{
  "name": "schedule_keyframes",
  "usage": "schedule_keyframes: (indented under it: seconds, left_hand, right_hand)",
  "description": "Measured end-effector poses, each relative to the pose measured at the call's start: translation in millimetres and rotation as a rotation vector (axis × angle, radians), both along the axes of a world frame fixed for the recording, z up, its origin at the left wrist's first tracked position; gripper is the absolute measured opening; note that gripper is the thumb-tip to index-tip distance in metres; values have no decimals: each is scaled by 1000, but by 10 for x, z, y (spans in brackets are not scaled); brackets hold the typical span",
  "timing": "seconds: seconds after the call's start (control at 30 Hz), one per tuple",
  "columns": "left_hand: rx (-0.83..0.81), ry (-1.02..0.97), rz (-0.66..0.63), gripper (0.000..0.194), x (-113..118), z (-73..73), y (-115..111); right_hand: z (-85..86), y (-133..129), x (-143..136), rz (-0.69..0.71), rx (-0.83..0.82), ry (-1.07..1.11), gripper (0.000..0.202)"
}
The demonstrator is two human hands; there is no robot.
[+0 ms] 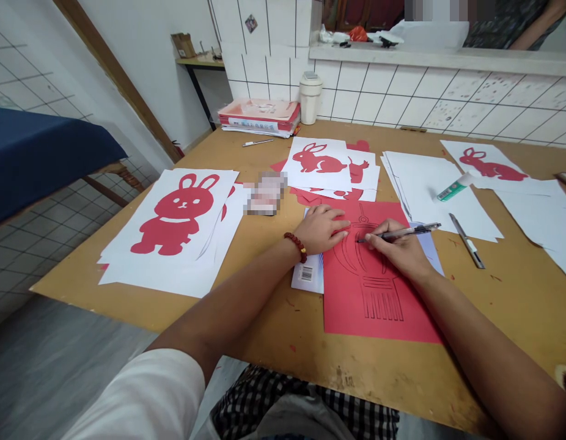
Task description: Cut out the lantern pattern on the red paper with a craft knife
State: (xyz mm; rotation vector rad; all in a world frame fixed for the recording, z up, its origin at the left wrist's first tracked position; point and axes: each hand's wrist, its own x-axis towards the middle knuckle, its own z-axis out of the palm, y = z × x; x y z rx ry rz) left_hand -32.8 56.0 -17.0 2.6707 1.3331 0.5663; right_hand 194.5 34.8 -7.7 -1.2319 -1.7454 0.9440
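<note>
My right hand (399,247) grips a pen (409,231), its tip on a sheet of red paper (345,311). Dark lines on that sheet form a lantern with a fringed tassel, its upper right partly hidden by the hand. My left hand (320,229) lies flat with fingers spread on the left edge of the red sheet, a beaded bracelet (296,245) on its wrist. Beneath the red sheet, a pale booklet (307,275) with a barcode sticks out at the left. Right of my right hand lies a utility knife (467,241).
White sheets with red rabbit cut-outs lie left (173,214), at the back (317,162) and at the far right (491,165). A glue stick (455,186) rests on blank paper (420,171). Behind stand a paper stack (260,116) and a white cup (310,98). A person (516,27) is beyond the ledge.
</note>
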Motion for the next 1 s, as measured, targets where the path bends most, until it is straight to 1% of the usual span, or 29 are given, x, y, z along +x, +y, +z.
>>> schedule_keyframes:
  seconds: [0.13,0.2,0.33,0.4,0.47,0.63,1.0]
  left_hand:
    - [-6,4,5,33,4,17,-8]
    - [-9,5,4,33,6,22,-11]
    - [-8,15,5,33,5,15,-7]
    - [-1,19,4,33,4,7,-1]
    - [8,17,2,32,3,-2,4]
    - [11,11,2,32,4,-9,8]
    - [13,10,2,33,2,-20,7]
  right_hand:
    - [6,-1,5,-2,0,-11,26]
    - [-4,4,21,-9,-5,16,25]
    - [-50,20,66,-38,-15,191,23]
    - [-63,21,74,-62,-9,240,22]
    - [-61,16,68,-58,-9,209,22]
    - [-25,1,33,22,8,80,22]
    - [-27,-7,21,34,33,-24,22]
